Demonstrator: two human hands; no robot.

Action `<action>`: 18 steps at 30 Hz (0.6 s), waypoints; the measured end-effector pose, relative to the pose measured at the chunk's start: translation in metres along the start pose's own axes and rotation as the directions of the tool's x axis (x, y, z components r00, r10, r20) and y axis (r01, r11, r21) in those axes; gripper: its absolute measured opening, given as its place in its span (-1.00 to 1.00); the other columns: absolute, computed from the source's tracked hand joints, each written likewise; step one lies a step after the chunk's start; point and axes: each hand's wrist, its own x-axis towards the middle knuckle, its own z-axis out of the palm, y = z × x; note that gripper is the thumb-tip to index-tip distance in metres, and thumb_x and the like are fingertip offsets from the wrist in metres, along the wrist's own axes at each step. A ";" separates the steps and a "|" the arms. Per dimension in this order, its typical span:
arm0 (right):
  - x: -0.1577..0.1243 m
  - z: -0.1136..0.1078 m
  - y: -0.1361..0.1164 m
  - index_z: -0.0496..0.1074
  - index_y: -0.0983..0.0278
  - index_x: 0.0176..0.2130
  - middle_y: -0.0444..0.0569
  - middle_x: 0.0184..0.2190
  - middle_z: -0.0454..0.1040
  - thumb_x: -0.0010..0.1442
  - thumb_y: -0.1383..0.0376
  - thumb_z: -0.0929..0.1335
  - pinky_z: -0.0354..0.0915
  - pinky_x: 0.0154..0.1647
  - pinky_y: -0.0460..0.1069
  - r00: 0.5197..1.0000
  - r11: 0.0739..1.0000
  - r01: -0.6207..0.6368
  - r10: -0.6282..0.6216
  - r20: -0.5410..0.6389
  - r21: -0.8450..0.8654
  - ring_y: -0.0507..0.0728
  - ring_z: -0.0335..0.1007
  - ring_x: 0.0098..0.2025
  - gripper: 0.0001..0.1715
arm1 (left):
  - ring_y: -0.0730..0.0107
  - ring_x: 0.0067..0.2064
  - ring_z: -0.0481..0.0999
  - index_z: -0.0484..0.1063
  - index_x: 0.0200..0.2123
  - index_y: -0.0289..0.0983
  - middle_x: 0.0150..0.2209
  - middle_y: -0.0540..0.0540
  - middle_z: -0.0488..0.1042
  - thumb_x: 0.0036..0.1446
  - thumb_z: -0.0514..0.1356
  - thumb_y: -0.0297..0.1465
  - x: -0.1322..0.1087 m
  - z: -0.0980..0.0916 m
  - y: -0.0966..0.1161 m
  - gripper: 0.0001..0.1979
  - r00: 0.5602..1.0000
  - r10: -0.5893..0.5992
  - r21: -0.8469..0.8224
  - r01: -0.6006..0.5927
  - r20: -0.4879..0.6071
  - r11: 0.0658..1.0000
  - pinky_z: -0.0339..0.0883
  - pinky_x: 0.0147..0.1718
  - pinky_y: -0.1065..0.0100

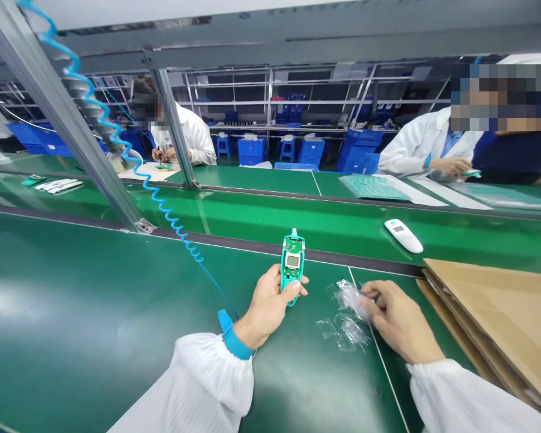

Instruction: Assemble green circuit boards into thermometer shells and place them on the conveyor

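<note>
My left hand (270, 297) is closed around an open handheld device (293, 260), its thumb pressed on the lower end. The device is a teal half-shell with a green circuit board and a small grey display showing. On the green bench to the right lies a loose pile of small clear plastic film pieces (352, 334). At the upper part of that pile, my right hand (399, 319) has its fingers pinched on a piece of clear plastic film (354, 297). A blue wrist strap (237, 344) circles my left wrist.
Flattened cardboard (500, 307) is stacked at the right. A white handheld device (403, 235) lies on the green conveyor belt (252, 218) beyond the bench. A coiled blue cord (162, 207) hangs by a metal post (72, 114). Two co-workers in white sit across.
</note>
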 end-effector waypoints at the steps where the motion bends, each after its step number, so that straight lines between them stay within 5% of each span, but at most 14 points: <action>1: -0.002 0.002 -0.006 0.47 0.20 -0.20 0.03 -0.20 0.53 0.23 0.12 0.24 0.38 -0.22 0.10 1.000 1.000 0.011 -0.011 -0.003 -0.005 0.21 0.50 -0.24 -0.70 | 0.36 -0.23 0.51 0.40 -0.08 -0.31 -0.10 -0.23 0.57 0.14 0.34 -0.21 -0.001 0.001 0.001 -0.62 1.000 -0.006 0.010 0.006 0.007 1.000 0.30 -0.25 0.32; 6: -0.039 0.008 -0.021 0.42 0.18 0.06 0.05 0.06 0.53 0.38 0.14 0.15 0.43 0.01 0.19 0.987 0.993 0.097 -0.104 -0.121 -0.061 0.27 0.50 0.06 -0.58 | 0.34 -0.22 0.51 0.42 -0.09 -0.33 -0.15 -0.23 0.58 0.17 0.30 -0.20 -0.002 0.002 0.004 -0.63 1.000 -0.016 0.080 0.015 0.011 0.997 0.30 -0.23 0.32; 9: -0.072 -0.008 -0.017 0.36 0.15 0.19 0.05 0.22 0.42 0.38 0.13 0.22 0.36 0.21 0.18 0.970 0.976 0.216 -0.216 -0.109 -0.018 0.24 0.41 0.22 -0.55 | 0.30 -0.22 0.52 0.43 -0.09 -0.33 -0.17 -0.22 0.59 0.14 0.31 -0.17 -0.002 0.001 0.002 -0.61 1.000 -0.002 0.102 -0.001 0.028 0.995 0.31 -0.21 0.29; 14: -0.089 -0.085 0.008 0.46 0.15 0.07 0.03 0.20 0.44 0.37 0.11 0.28 0.32 0.26 0.11 0.993 0.993 0.119 -0.119 -0.017 -0.019 0.18 0.41 0.22 -0.63 | 0.22 -0.19 0.52 0.47 -0.09 -0.31 -0.23 -0.16 0.60 0.03 0.38 -0.08 0.003 -0.007 -0.002 -0.50 0.999 -0.031 0.164 0.033 -0.015 0.986 0.29 -0.13 0.24; 18: -0.075 -0.167 0.075 0.55 0.16 -0.08 0.01 0.02 0.56 0.33 0.13 0.29 0.36 0.16 0.02 0.963 0.894 -0.262 0.265 -0.045 -0.363 0.14 0.50 0.07 -0.70 | 0.18 -0.09 0.47 0.47 0.00 -0.21 -0.16 -0.11 0.58 0.03 0.35 0.01 0.010 -0.017 -0.008 -0.43 0.995 -0.103 0.203 0.101 0.001 0.974 0.22 -0.12 0.25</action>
